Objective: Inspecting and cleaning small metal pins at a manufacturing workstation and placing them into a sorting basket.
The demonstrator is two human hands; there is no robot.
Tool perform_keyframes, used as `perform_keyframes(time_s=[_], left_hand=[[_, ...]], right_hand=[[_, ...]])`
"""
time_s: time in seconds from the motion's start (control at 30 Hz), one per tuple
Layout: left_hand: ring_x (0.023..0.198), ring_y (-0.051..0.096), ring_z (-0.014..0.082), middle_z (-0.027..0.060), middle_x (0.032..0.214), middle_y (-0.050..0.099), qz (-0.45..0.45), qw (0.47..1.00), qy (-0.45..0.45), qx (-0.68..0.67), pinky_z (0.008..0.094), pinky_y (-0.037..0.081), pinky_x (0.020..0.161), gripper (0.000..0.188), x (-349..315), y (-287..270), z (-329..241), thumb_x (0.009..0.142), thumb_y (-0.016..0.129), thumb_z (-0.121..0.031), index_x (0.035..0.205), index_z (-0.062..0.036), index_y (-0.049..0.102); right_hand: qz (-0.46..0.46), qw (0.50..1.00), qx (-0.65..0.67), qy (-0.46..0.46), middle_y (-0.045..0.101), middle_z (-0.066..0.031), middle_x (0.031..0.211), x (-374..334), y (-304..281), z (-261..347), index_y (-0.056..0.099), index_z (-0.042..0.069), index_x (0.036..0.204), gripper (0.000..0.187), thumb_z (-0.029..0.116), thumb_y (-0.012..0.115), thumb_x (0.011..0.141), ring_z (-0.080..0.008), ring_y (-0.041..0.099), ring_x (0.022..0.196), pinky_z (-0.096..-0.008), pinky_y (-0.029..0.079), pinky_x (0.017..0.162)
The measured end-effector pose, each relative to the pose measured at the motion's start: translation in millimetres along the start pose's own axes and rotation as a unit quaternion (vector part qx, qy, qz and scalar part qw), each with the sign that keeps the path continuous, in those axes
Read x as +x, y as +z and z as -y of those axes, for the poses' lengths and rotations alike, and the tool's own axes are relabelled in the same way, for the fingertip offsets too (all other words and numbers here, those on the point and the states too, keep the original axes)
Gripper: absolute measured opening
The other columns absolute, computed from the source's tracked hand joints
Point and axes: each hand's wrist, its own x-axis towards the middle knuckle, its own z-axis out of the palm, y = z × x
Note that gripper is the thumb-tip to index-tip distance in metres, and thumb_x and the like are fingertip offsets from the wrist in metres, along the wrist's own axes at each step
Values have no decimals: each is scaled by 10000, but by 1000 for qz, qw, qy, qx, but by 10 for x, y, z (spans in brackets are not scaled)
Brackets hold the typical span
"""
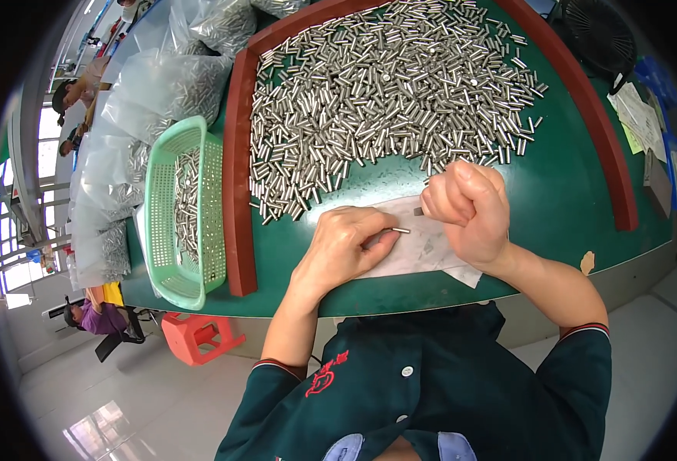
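Between the thumb and forefinger of my left hand (346, 244) a short, shiny metal pin (402, 230) sticks out to the right. My right hand (469, 211) is raised a little, fingers curled closed. A small dark grey piece (418, 211) shows at its fingertips, too small to name. Under both hands lies a pale, smudged sheet (411, 260) on the green table (446, 290). Just beyond my hands spreads a broad heap of loose metal pins (384, 92). What the curled right fingers cover is hidden.
A dark red wooden rail (238, 177) borders the heap at left, another (596, 127) at right. Left of it stands a light green basket (214, 253) holding pins. Clear plastic bags (162, 92) of pins line the far left. A black fan (598, 38) stands far right.
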Motion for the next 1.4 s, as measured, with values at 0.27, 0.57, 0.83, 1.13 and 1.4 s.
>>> perform_keyframes(time_s=[0.27,0.57,0.83,1.13,1.4], left_hand=[[463,515,234,76,533,524,-63,996,-41,36,325,402,451,60,34,135,-51,658,646,-36,677,-31,589],[385,394,141,46,462,433,-90,995,-47,6,273,316,395,80,45,165,-49,644,662,-10,705,-20,612],[388,411,144,53,468,449,-84,995,-50,10,272,324,395,72,41,173,-38,647,660,-9,697,-16,609],[400,460,164,78,493,498,-76,995,-65,-4,275,356,402,64,55,158,-41,657,656,-5,701,-1,611],[426,518,194,102,516,536,-57,996,-71,-12,287,399,425,72,33,136,-22,667,653,-11,734,-8,627]], right_hand=[[9,1000,-17,10,234,28,407,21,-23,33,254,118,495,408,201,336,886,-75,157,392,-252,179,407],[10,1000,-11,23,243,23,411,4,-40,1,258,118,499,403,198,338,886,-74,158,393,-248,183,407],[7,999,-17,29,240,22,410,3,-48,-31,248,116,496,410,204,347,885,-74,157,392,-251,182,408],[15,999,-20,22,230,24,403,9,-47,-22,246,113,491,420,215,358,883,-76,161,390,-250,177,406],[16,993,-114,26,249,16,439,-3,74,-61,245,97,509,396,171,357,882,-73,192,423,-250,189,431]])
